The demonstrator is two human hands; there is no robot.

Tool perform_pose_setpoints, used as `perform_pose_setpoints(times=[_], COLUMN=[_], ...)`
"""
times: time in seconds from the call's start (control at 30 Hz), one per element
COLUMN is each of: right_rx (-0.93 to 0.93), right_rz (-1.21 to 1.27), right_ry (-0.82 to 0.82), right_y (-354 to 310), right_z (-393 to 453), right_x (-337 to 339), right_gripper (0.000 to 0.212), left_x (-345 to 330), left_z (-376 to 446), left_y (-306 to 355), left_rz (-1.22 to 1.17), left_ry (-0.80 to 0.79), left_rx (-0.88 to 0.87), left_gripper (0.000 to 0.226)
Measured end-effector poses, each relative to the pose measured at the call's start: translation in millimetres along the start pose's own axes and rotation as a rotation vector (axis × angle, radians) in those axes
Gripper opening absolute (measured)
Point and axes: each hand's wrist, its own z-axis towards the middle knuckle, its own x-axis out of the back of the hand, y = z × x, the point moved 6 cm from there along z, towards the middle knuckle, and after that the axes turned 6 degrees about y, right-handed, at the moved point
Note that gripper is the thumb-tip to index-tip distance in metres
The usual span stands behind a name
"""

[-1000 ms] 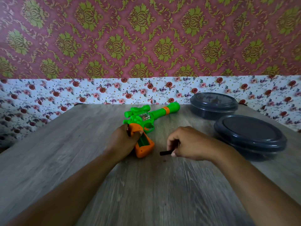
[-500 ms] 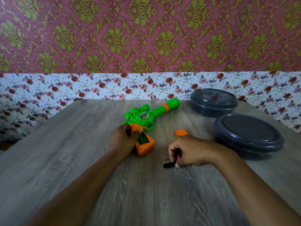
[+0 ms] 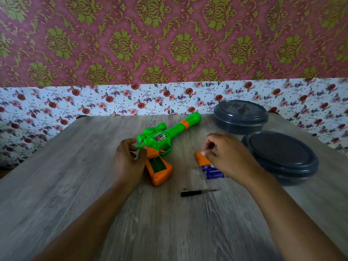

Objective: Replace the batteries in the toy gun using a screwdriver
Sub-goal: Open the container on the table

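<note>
Plastic was what I was dealing with: the toy gun lay flat on the wooden table, barrel aimed at the far wall, orange grip toward me with its battery bay open and, as far as I could see, empty. I judged it light, hollow and rigid, slick enough to skate on the wood if pushed, so the grip was the place to pin it. My left hand rested against that grip, fingers loosely curled and a little apart, thumb near the trigger guard; I could not tell whether it was really gripping.

My right hand hovered over the orange cover and the blue batteries just beside it, thumb and forefinger drawn together in a pinch. Blur kept me from telling what, if anything, they held. The batteries looked small, smooth and inclined to roll, best taken by the sides.

The screwdriver lay loose nearer me, a tiny screw just off its handle; that speck seemed easy to flick away. Two lidded dark bowls crowded the right side close to my wrist. Open tabletop was plentiful to the left and front, its edges well apart from the work.
</note>
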Motion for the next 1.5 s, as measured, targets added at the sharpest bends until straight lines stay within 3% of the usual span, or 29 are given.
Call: perform_pose_setpoints(times=[0.07, 0.13, 0.23, 0.33, 0.53, 0.77, 1.07, 1.33, 1.5], right_rx=[0.016, -0.024, -0.13, -0.223, -0.218, -0.215, -0.205, -0.226, -0.287], right_rz=[-0.314, -0.499, -0.545, -0.546, -0.571, -0.511, -0.485, -0.515, -0.524], right_ry=[0.004, -0.098, -0.2, -0.203, -0.128, -0.075, -0.066, -0.13, -0.038], right_y=[13, 37, 77, 109, 129, 139, 138, 135, 127], right_z=[-1, -5, -12, -18, -23, -19, -20, -22, -25], right_x=[4, 5, 15, 30, 34, 27, 27, 29, 36], right_gripper=[0.028, 0.047, 0.067, 0.078, 0.072, 0.06, 0.059, 0.073, 0.072], left_x=[3, 0, -13, -43, -153, -261, -283, -226, -182], left_z=[-3, -6, -7, -2, -6, -18, -25, -14, -10], left_y=[9, 25, 59, 100, 157, 188, 170, 144, 123], left_rz=[-0.046, -0.074, -0.061, 0.04, 0.311, 0.619, 0.76, 0.582, 0.39], left_ry=[-0.004, -0.047, -0.153, -0.278, -0.528, -0.709, -0.752, -0.828, -0.87], left_rx=[-0.055, -0.122, -0.224, -0.342, -0.692, -0.888, -0.859, -0.753, -0.711], left_gripper=[0.028, 0.025, 0.034, 0.044, 0.054, 0.069, 0.073, 0.07, 0.067])
